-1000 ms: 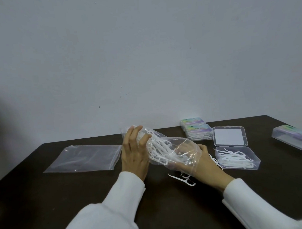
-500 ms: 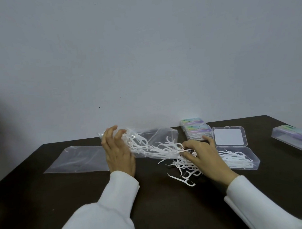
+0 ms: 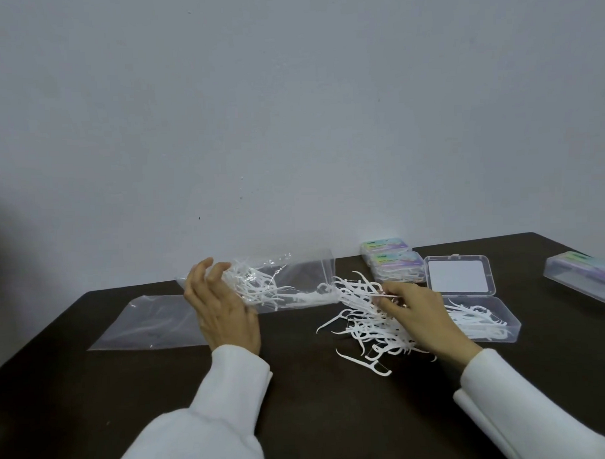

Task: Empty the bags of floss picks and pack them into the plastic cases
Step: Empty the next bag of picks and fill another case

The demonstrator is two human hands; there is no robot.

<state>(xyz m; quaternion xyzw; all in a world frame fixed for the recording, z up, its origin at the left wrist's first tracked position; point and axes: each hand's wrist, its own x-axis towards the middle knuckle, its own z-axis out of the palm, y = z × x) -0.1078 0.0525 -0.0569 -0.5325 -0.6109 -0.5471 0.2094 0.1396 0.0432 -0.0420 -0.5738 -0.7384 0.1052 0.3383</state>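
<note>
Nearest the viewer, a single white floss pick lies loose on the dark tabletop, its long axis running left to right, with the forked head to the right. Just beyond it sits a tangled pile of floss picks: thin white plastic, each with a curved pointed handle and a small forked head, pointing every way with no common axis.

The right hand rests over the right side of this pile, its fingers curled and pinching a pick or picks at the top of the heap. The left hand grips the closed end of a clear plastic bag, fingers curled round the gathered film. The bag lies lengthwise left to right, its mouth toward the pile, with a cluster of picks inside and some spilling at the opening.

To the left, a second clear bag lies flat on the tabletop; contents cannot be made out.

To the right, an open clear plastic case holds a shallow layer of picks, its lid folded back flat. Behind it, two closed cases with pastel labels stand stacked, picks visible inside. At far right lies another closed labelled case.
</note>
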